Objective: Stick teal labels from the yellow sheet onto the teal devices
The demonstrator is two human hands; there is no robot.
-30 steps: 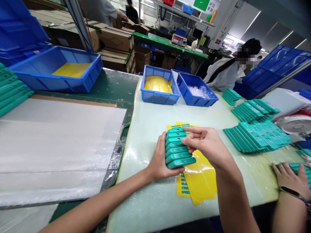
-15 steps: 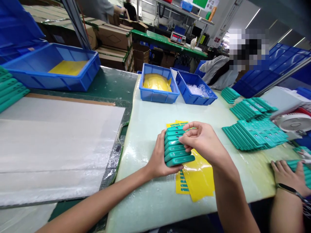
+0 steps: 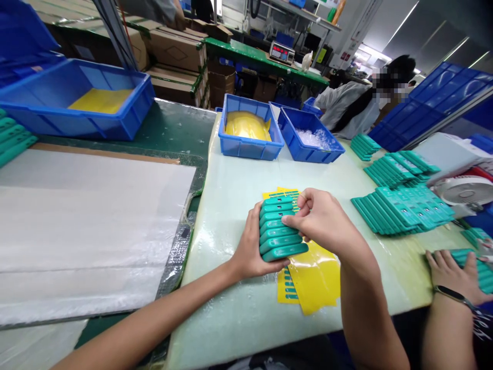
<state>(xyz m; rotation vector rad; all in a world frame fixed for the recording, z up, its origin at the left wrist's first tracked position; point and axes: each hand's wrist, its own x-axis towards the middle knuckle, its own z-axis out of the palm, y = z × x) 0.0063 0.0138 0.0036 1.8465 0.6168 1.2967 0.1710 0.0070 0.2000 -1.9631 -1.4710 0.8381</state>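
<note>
My left hand [image 3: 248, 252] is wrapped round a stack of green plastic cases [image 3: 278, 240], holding it tilted above the table. Small dark openings show on the ends of the upper cases. At the stack's right side is my right hand [image 3: 323, 218], its fingers curled in and its thumb tip against the edge of a middle case. Whatever those fingers may pinch is hidden. Beneath both hands lie yellow sheets [image 3: 318, 277], some with rows of green strips [image 3: 289, 283].
Blue bins [image 3: 250, 149] [image 3: 314, 154] at the back hold yellow sheets and clear pieces. Stacked green cases [image 3: 400, 213] stand to the right, near a white fan [image 3: 466, 191]. A co-worker's hand [image 3: 456, 275] rests on green cases at far right. A white board [image 3: 92, 221] lies left.
My right hand's fingers have curled in closer, with the thumb still at the stack's edge. My left hand keeps its hold. The whole view has shifted slightly.
</note>
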